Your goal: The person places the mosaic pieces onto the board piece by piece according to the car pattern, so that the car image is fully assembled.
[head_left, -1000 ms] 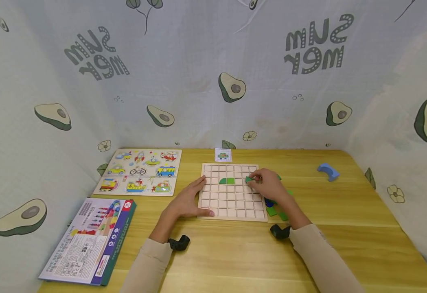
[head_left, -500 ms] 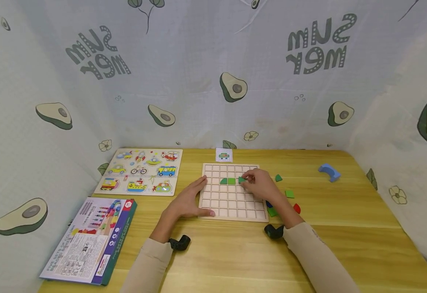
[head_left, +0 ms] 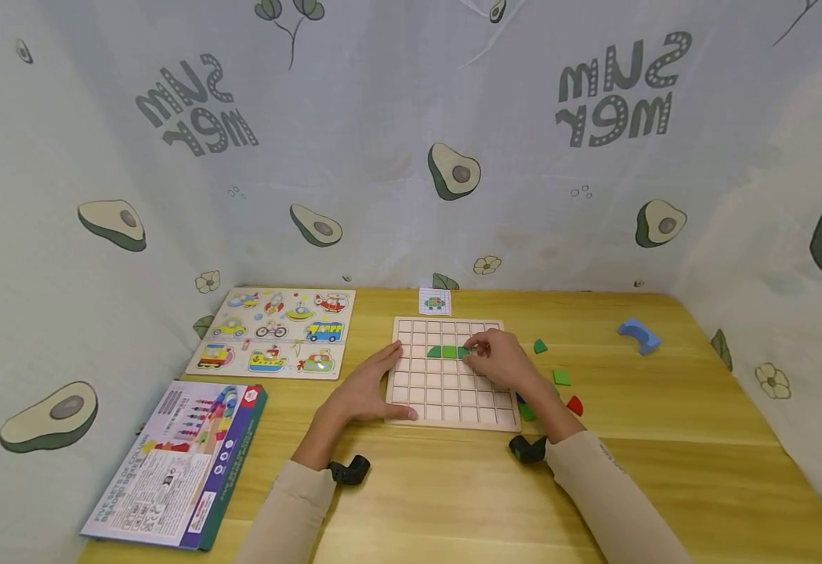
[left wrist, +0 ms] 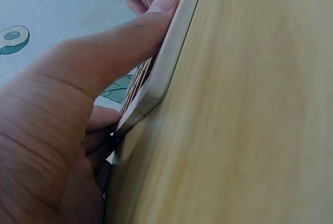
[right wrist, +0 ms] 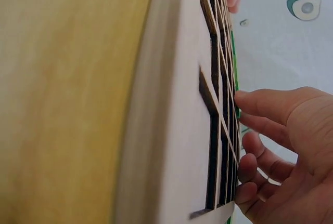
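A pale wooden grid board [head_left: 446,395] lies on the table, and two green pieces [head_left: 442,352] sit side by side in its second row. My right hand [head_left: 477,354] holds a third green piece [head_left: 464,352] with its fingertips at the cell just right of them. The right wrist view shows those fingertips [right wrist: 244,99] at the board's [right wrist: 177,104] face, with a green sliver under them. My left hand [head_left: 375,384] lies flat on the board's left edge, thumb along the front rim. Its thumb [left wrist: 130,37] presses the board's rim [left wrist: 171,52].
Loose green [head_left: 562,377], red [head_left: 575,405] and small green triangle [head_left: 540,346] pieces lie right of the board. A blue arch block [head_left: 639,334] sits far right and a picture card [head_left: 435,301] behind the board. A vehicle puzzle [head_left: 277,331] and a box [head_left: 178,462] lie left.
My right hand has carried the green piece leftward across the board, from its right side to the cell beside the two placed pieces. My left hand has stayed on the board.
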Motion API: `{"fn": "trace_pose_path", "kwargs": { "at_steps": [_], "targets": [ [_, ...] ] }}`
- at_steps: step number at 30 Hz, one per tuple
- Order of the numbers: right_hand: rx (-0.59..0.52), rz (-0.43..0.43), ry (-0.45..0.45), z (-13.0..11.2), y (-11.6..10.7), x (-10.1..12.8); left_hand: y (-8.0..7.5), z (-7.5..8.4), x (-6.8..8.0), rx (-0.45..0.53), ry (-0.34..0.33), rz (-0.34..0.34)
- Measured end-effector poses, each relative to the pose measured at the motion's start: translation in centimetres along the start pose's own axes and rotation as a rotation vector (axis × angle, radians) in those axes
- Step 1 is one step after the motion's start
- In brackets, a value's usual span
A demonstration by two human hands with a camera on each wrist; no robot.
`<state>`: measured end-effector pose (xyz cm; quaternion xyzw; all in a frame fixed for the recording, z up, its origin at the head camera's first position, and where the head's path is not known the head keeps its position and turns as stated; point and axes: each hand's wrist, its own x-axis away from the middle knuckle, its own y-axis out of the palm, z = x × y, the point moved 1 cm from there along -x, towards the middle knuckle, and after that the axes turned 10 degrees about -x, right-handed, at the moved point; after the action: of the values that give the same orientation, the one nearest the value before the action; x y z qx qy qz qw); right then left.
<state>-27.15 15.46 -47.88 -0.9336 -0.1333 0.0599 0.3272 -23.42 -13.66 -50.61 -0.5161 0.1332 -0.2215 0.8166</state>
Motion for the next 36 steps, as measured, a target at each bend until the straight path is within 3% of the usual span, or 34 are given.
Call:
{"fn": "trace_pose_path", "kwargs": {
  "at_steps": [14,36],
  "targets": [
    [0.002,0.033,0.01,0.4,-0.6,0.5,0.1,0.2,-0.1,-0.002,0.001,-0.002],
    [0.033,0.13,0.027,4.1,-5.2,3.2,0.0,0.2,0.0,-0.009,-0.014,-0.015]
  ]
}}
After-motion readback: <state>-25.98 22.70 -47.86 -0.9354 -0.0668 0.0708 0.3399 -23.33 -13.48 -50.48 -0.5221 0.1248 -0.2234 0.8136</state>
